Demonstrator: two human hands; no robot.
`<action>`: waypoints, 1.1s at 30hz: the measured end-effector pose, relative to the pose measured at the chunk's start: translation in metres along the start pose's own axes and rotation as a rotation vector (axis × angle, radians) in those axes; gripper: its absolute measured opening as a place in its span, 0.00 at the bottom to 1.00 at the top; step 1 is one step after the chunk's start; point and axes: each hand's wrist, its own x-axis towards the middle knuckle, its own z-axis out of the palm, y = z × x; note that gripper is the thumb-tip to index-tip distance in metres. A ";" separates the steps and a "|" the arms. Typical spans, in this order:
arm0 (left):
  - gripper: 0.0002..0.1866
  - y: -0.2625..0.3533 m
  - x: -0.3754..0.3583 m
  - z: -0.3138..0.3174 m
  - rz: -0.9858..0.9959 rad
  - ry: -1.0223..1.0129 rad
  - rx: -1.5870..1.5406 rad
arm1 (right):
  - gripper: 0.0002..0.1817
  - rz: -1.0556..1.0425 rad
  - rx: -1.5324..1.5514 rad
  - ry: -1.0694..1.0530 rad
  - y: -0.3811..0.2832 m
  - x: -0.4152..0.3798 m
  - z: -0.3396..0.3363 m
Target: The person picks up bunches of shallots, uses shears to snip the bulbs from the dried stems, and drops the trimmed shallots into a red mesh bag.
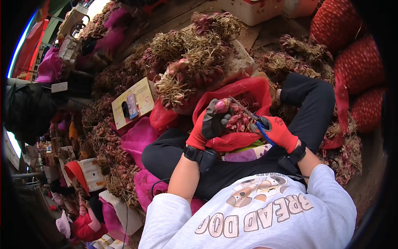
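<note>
My left hand [213,120], in a red and black work glove, is closed around a shallot [222,106] that shows between thumb and fingers. My right hand [271,130], gloved the same way, grips blue-handled scissors [262,129]. Their metal blades point up and left, with the tips close to the shallot. Below both hands, a red mesh bag [232,89] lies open in my lap with loose shallots [242,121] and skins inside. Just beyond the bag, dried bunches of shallots [186,58] are heaped on a pale block.
A cardboard box [132,101] with a phone [132,106] on it stands to the left. Full red mesh sacks [358,58] line the right side. More shallot bunches [110,149] lie at left, beside pink mesh [143,139]. A person in red [85,226] is at lower left.
</note>
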 end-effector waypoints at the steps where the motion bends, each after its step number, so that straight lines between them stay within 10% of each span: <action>1: 0.22 -0.002 0.000 0.007 0.110 0.028 0.135 | 0.16 0.007 -0.058 0.005 0.000 0.001 0.000; 13: 0.21 -0.006 0.003 0.016 0.432 0.278 0.856 | 0.12 -0.155 -0.328 0.145 -0.007 0.000 -0.002; 16: 0.22 -0.005 0.003 0.028 0.454 0.324 0.773 | 0.17 -0.033 -0.163 0.039 0.011 0.003 -0.005; 19: 0.24 -0.006 0.006 0.026 0.496 0.258 0.888 | 0.16 0.222 0.621 -0.024 0.015 0.013 -0.005; 33: 0.17 -0.021 0.012 0.018 0.488 0.458 1.079 | 0.16 0.088 0.913 -0.019 0.003 0.070 0.034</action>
